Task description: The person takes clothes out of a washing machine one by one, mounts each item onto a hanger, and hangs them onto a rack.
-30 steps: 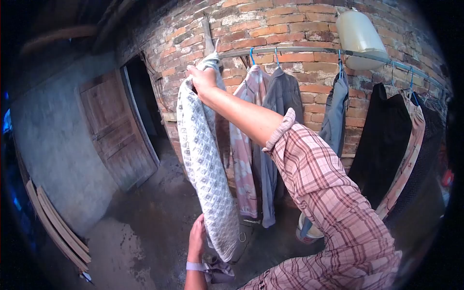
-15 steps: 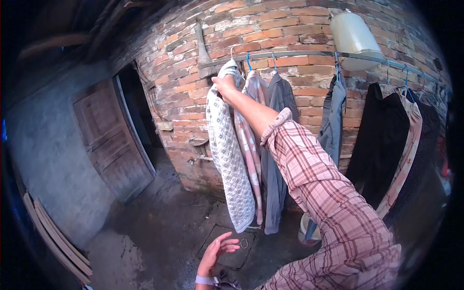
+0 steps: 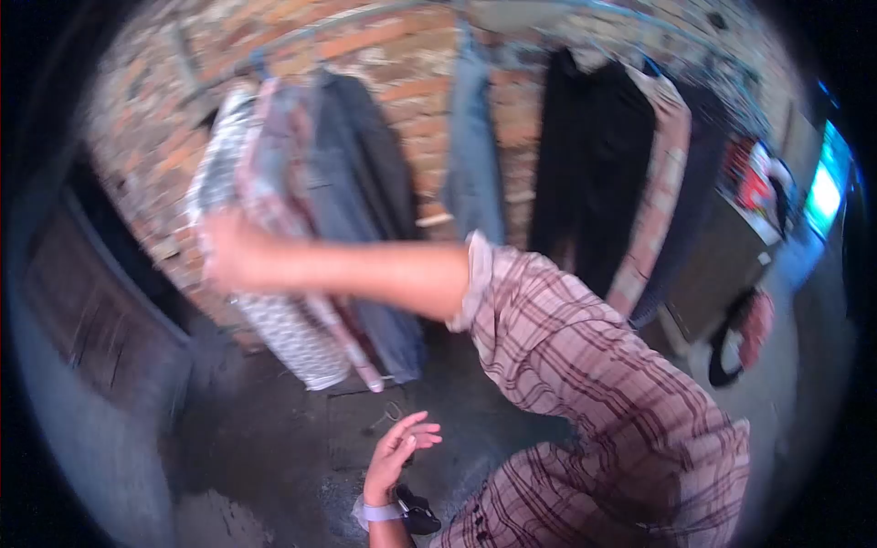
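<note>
My right hand (image 3: 236, 256) is blurred by motion in front of a white-and-grey patterned garment (image 3: 297, 352) on the rail. Whether its fingers grip the cloth cannot be made out. Behind that garment hang a pink patterned garment (image 3: 272, 183) and a dark grey one (image 3: 352, 173). Low in the middle, my left hand (image 3: 395, 461) is held above the floor with its fingers apart, holding nothing. A pale band circles that wrist.
Along the brick wall (image 3: 402, 96), the same rail bears blue-grey clothing (image 3: 473, 146), black trousers (image 3: 594, 164) and a floral pink garment (image 3: 653, 187). A wooden door (image 3: 91, 301) stands at left. Cluttered items sit on a cabinet (image 3: 722, 265) at right.
My right hand has dropped from the patterned garment's top to in front of its middle. The view has swung right and down, bringing in the cabinet. My left hand stays low with fingers apart.
</note>
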`<state>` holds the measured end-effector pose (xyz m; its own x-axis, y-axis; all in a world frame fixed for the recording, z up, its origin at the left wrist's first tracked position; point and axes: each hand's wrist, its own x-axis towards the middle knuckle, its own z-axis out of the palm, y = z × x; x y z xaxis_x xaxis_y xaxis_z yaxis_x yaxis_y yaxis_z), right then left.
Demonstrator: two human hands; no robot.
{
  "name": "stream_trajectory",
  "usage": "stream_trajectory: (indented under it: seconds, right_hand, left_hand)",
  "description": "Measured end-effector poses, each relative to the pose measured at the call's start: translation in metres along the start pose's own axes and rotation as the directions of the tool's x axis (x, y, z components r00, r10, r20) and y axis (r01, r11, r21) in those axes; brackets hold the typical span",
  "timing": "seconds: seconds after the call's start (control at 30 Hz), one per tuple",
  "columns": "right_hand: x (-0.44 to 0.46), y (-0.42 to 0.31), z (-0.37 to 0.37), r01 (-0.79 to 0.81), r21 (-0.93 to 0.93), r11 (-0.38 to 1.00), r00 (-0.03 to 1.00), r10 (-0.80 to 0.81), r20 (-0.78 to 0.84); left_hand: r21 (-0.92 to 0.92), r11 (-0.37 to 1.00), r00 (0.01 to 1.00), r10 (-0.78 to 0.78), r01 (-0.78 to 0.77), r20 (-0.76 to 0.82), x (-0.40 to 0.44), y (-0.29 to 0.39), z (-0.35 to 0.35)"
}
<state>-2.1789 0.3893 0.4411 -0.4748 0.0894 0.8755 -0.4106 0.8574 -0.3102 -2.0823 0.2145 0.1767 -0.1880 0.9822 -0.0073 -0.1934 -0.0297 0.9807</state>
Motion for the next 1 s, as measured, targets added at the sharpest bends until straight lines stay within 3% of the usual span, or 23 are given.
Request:
stream_trajectory:
  seconds: [0.03,0.07,0.13,0.17,0.2,0.23,0.27,0.3,0.33,0.4,0.5,0.57,0.67,0.73,0.8,0.87,1.0]
  right_hand:
    - [-0.040,-0.013,-0.018,-0.205,0.199,0.958,0.914,0.114,0.390]
    - [-0.092,-0.010,-0.009,0.019,0.294,0.956,0.951,-0.108,0.290]
    - [-0.175,-0.016,-0.054,-0.240,0.427,0.872,0.804,-0.068,0.591]
    - [-0.220,0.000,-0.052,-0.181,0.383,0.906,0.805,-0.086,0.586]
    - [-0.261,0.004,-0.075,-0.282,0.492,0.823,0.871,0.004,0.492]
    - [-0.311,0.017,-0.094,-0.374,0.330,0.867,0.821,0.144,0.552]
    - [-0.366,0.032,-0.112,-0.388,0.322,0.864,0.875,0.235,0.422]
    - [-0.410,0.026,-0.149,-0.685,0.284,0.671,0.706,0.517,0.483]
    - [-0.464,0.024,-0.173,-0.693,0.109,0.712,0.700,0.630,0.337]
    - [-0.567,0.009,-0.234,-0.776,-0.243,0.583,0.468,0.789,0.398]
    - [-0.663,-0.063,-0.319,-0.848,-0.359,0.390,0.286,0.907,0.310]
    - [-0.777,-0.083,-0.341,-0.714,-0.579,0.393,0.167,0.899,0.405]
    - [-0.823,-0.135,-0.389,-0.781,-0.625,-0.010,-0.209,0.947,0.246]
    - [-0.848,-0.161,-0.399,-0.843,-0.490,-0.223,-0.345,0.923,0.173]
    - [-0.867,-0.189,-0.413,-0.876,-0.373,-0.306,-0.375,0.918,0.127]
    - [-0.840,-0.226,-0.441,-0.913,-0.308,-0.269,-0.308,0.948,0.084]
    - [-0.920,-0.244,-0.435,-0.894,-0.344,-0.288,-0.300,0.954,-0.018]
  left_hand:
    - [0.047,0.998,0.999,-0.035,0.034,0.014,0.012,-0.006,0.007]
    - [0.098,0.993,0.997,-0.070,0.068,0.023,0.022,-0.012,0.016]
    - [0.183,0.972,0.989,-0.147,0.146,-0.008,0.041,-0.029,0.032]
    - [0.188,0.963,0.981,-0.194,0.194,-0.018,0.049,-0.039,0.039]
    - [0.197,0.950,0.970,-0.239,0.241,-0.033,0.055,-0.047,0.044]
    - [0.207,0.936,0.959,-0.280,0.284,-0.050,0.062,-0.056,0.052]
    - [0.200,0.939,0.959,-0.281,0.280,-0.022,0.073,-0.065,0.060]
    - [0.222,0.923,0.947,-0.322,0.313,0.006,0.084,-0.074,0.074]
    - [0.245,0.907,0.932,-0.361,0.343,0.032,0.093,-0.080,0.091]
    - [0.319,0.875,0.901,-0.418,0.365,0.118,0.110,-0.090,0.131]
    - [0.372,0.862,0.838,-0.461,0.345,0.293,0.133,-0.115,0.202]
    - [0.381,0.857,0.789,-0.485,0.346,0.376,0.146,-0.135,0.255]
    - [0.388,0.855,0.708,-0.508,0.344,0.491,0.149,-0.153,0.338]
    - [0.406,0.855,0.639,-0.513,0.323,0.573,0.151,-0.166,0.378]
    - [0.443,0.837,0.596,-0.543,0.323,0.592,0.151,-0.175,0.423]
    - [0.442,0.834,0.566,-0.550,0.330,0.615,0.148,-0.181,0.463]
    - [0.452,0.829,0.502,-0.559,0.330,0.659,0.151,-0.190,0.530]
